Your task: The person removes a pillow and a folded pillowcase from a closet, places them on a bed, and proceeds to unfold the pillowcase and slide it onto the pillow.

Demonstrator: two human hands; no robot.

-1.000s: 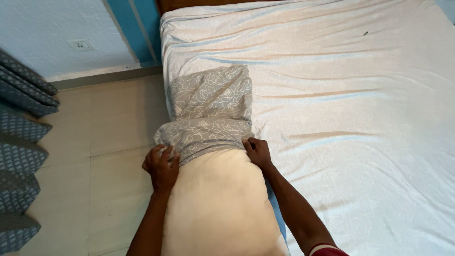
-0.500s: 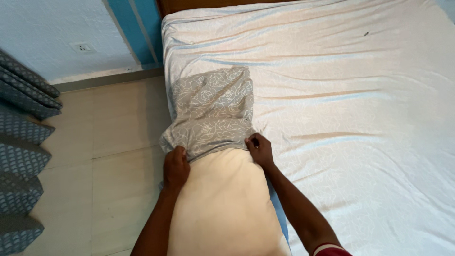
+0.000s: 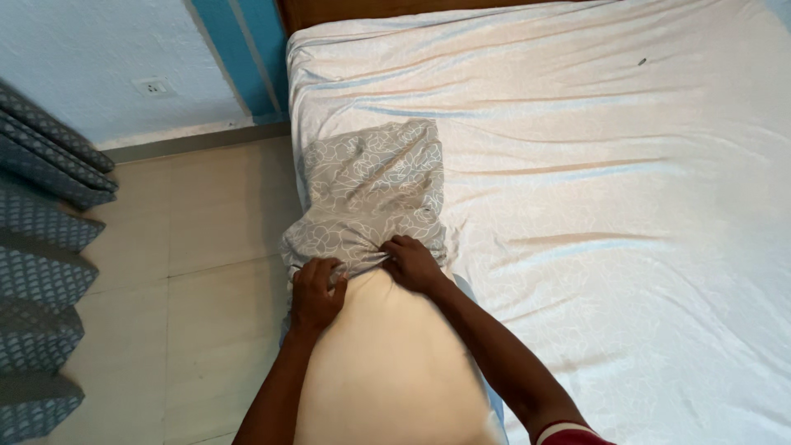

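Far left there's a blue patterned curtain (image 3: 41,247) hanging over a beige tiled floor (image 3: 206,247), with a pale wall and a socket (image 3: 153,86) above it. None of that is in play.

The action is at the near left edge of the bed (image 3: 593,181). A cream pillow (image 3: 387,363) lies lengthwise there, its near end toward the person, and a grey floral pillowcase (image 3: 371,189) covers only its far end. Most of the pillow is still bare, so I'd call this the middle of the sleeving step.

The left hand (image 3: 317,290) sits on the left part of the case's open hem, fingers curled tight into a bunch of the fabric. The right hand (image 3: 412,262) is just beside it, near the middle of the hem, fingers also closed on a gather of cloth. So both hands are gripping the pillowcase, close together, right at the line where grey meets cream.

My guess for what's needed next: the hem looks bunched and narrow, so the hands probably want to spread apart to the pillow's corners, then draw the case toward the body while the pillow stays put. Cloth that's scrunched like this tends to snag on the filling.

To the right it's just the wrinkled white sheet (image 3: 643,330).
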